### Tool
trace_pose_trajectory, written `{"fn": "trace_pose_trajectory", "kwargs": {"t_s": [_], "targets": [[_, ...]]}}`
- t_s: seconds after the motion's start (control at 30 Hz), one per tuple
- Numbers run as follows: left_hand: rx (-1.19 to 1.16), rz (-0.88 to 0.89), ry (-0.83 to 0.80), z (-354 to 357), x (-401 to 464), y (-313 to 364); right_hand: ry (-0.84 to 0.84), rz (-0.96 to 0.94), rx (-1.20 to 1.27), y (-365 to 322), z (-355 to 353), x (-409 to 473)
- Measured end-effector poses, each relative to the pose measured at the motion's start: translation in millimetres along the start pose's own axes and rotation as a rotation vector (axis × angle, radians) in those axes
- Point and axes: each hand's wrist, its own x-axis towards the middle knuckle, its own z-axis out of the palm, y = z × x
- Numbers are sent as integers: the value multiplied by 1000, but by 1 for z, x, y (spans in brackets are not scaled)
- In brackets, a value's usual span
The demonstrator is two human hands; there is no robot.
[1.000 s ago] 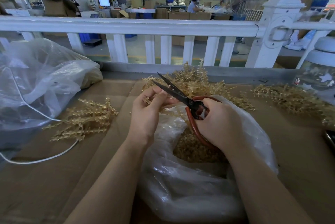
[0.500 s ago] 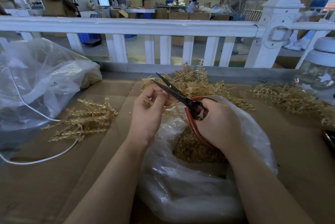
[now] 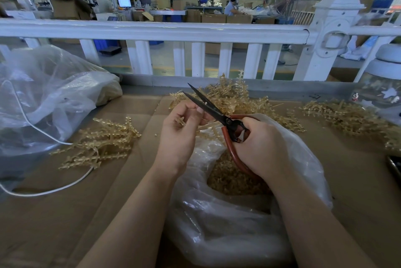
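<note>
Both hands have lifted slightly since a second ago. The fingers [image 3: 187, 107] of the left hand [image 3: 176, 137] pinch a gold plastic sprig [image 3: 181, 120] just beyond the clear bag's [image 3: 227, 228] far rim, beside the parted blades of the scissors [image 3: 209, 107]. The sprig looks light, thin and springy, probably brittle, so it is best held by the stem near the cut. The right hand [image 3: 260, 147] curls round the red loops above the bag's mouth, and both forearms angle up over the bag.
</note>
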Motion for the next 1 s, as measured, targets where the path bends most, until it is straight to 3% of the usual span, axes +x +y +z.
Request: {"fn": "trace_pose_trajectory", "kwargs": {"t_s": [0.33, 0.67, 0.77, 0.93, 1.0], "targets": [[-18, -73, 37, 2, -1, 4, 23, -4, -42, 0, 1, 1], [-194, -263, 245, -4, 5, 14, 7, 80, -109, -2, -2, 4], [-273, -306, 269, -5, 7, 18, -3, 192, 74, 0, -4, 8], [-281, -393, 183, -1, 7, 18, -122, 443, 711, -5, -12, 12], [-274, -411, 152, 0, 6, 16, -152, 477, 860, -10, -17, 12]]}}
